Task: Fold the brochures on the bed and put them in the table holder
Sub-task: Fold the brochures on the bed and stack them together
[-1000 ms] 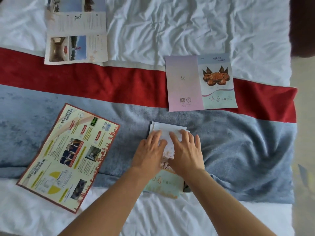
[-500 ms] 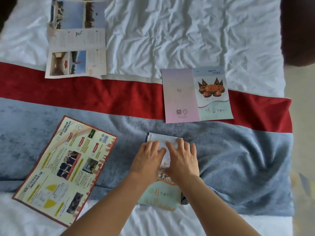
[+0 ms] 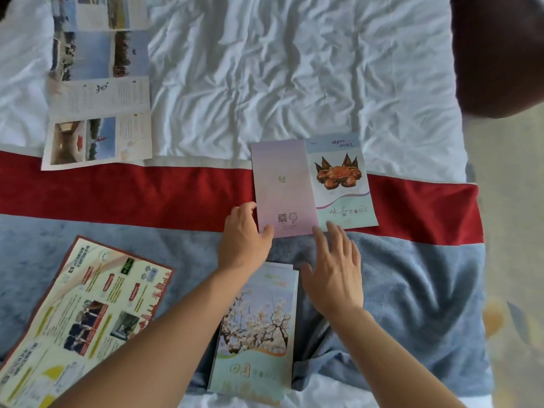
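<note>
On your far left the red-bordered brochure (image 3: 79, 319) lies open and askew on the blue blanket (image 3: 412, 290), and above it the long photo brochure (image 3: 100, 83) lies unfolded on the white sheet (image 3: 265, 69); neither looks folded yet. Your left hand (image 3: 244, 240) rests at the near left corner of the crab brochure (image 3: 312, 187), thumb on top of the lilac panel and fingers curled at its edge, so it seems to be starting a pinch, though I cannot tell whether the corner is truly gripped. Below, between your forearms, the blossom brochure (image 3: 259, 325) lies folded and narrow on the blanket. Your right hand (image 3: 335, 269) hovers with fingers spread and empty, tips just at the crab brochure's near edge. So the step in hand is likely folding the crab brochure: lift one panel, bring it over along the centre crease, and press flat. The table holder is not in view.
</note>
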